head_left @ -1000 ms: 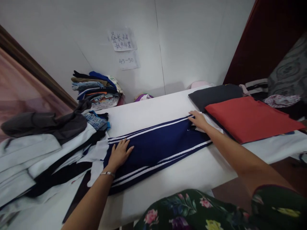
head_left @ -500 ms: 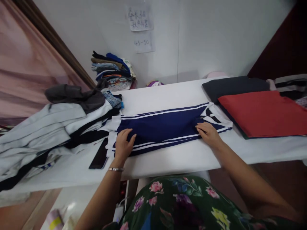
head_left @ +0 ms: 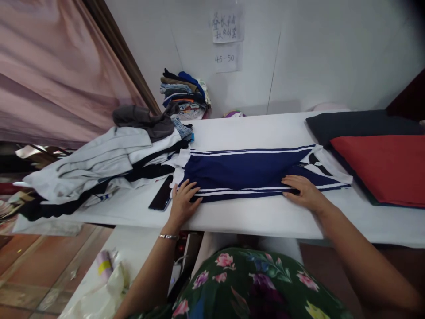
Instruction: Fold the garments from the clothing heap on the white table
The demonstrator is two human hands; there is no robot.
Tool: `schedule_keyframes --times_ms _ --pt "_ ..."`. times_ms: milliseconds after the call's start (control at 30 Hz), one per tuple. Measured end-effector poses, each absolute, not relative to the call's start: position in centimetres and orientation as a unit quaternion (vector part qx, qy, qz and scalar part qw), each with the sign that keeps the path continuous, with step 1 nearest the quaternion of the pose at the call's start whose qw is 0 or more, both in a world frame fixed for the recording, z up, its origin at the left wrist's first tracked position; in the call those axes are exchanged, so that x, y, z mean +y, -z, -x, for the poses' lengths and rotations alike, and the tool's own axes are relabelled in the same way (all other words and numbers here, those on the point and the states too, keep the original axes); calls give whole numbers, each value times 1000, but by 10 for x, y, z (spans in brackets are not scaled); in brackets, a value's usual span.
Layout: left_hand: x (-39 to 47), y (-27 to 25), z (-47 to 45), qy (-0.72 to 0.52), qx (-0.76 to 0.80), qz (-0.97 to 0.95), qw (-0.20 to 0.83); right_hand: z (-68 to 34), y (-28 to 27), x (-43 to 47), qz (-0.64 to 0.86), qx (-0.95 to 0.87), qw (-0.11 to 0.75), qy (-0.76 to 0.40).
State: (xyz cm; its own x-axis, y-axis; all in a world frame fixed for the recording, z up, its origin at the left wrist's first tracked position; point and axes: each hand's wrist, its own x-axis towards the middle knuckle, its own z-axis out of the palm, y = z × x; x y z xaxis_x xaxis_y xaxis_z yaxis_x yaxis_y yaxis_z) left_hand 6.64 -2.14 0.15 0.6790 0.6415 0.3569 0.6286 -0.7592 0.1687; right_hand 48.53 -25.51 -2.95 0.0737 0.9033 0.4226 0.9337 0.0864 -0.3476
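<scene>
A navy blue garment with white stripes along its long edges (head_left: 245, 170) lies folded into a long strip on the white table. White ribbed fabric shows at its left end, and a black-and-white part at its right end. My left hand (head_left: 184, 200) rests on the garment's lower left corner with fingers spread. On the near edge towards the right, my right hand (head_left: 303, 191) lies with fingers stretched out over the striped border. Just left of my left hand, a dark phone (head_left: 161, 194) lies partly beside the garment's white end.
Loose grey, white and black clothes (head_left: 99, 164) are heaped at the left. A folded clothes stack (head_left: 186, 95) stands by the wall. Folded red (head_left: 381, 168) and dark grey (head_left: 361, 126) garments lie at the right. Below the white table (head_left: 252, 217) is a plastic bag (head_left: 102, 292).
The view has swung left. My left hand has spread its fingers at the garment's near left corner; my right hand has come down from the garment's right part to its near edge and flattened.
</scene>
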Motion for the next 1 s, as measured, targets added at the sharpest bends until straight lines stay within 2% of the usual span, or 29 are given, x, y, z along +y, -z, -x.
schedule_keyframes --times_ms 200,367,600,800,1000 --pt "-9 -2 -57 -191 353 -916 12 -501 37 -276 727 -639 229 104" --pt "-3 -4 -64 -192 379 -905 -19 -529 34 -302 815 -530 155 175" --pt "3 -11 -67 -164 414 -895 -38 -556 23 -321 890 -414 106 159" --pt "2 -5 -63 -137 410 -901 -47 -561 34 -321 866 -467 99 152" --pt "2 -4 -59 -146 397 -906 -10 -575 42 -327 867 -469 103 134"
